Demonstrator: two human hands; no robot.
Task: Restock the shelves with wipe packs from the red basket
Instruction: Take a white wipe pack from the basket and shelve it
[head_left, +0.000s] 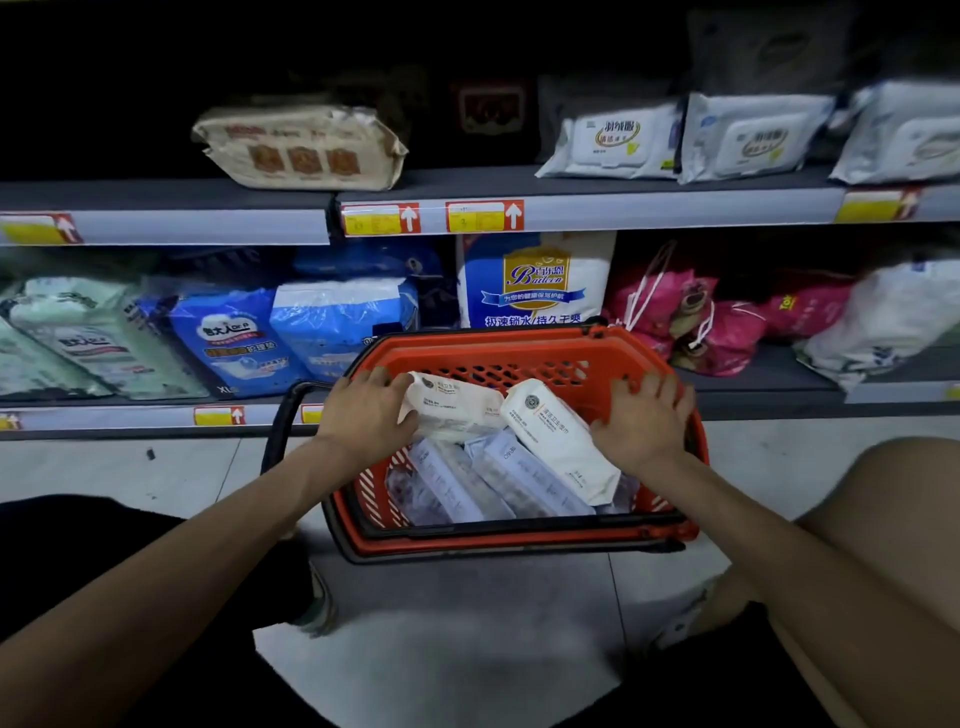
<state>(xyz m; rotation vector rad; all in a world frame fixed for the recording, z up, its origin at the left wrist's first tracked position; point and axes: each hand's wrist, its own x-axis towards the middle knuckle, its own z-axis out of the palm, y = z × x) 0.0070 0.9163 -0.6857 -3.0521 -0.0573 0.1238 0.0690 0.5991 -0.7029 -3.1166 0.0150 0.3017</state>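
Note:
The red basket (519, 345) stands on the floor in front of the shelves. Two cream wipe packs lie on top of several pale blue packs (467, 483) inside it. My left hand (363, 410) is closed around the left cream pack (457, 408) at its left end. My right hand (644, 415) rests with spread fingers on the basket's right rim, touching the upper edge of the right cream pack (558, 436), which lies tilted.
The upper shelf (467, 184) holds a beige pack (301, 148) on the left and white wipe packs (613, 140) on the right. The lower shelf carries blue and green diaper bags (234, 338) and pink bags (691, 317). My knees flank the basket on the tiled floor.

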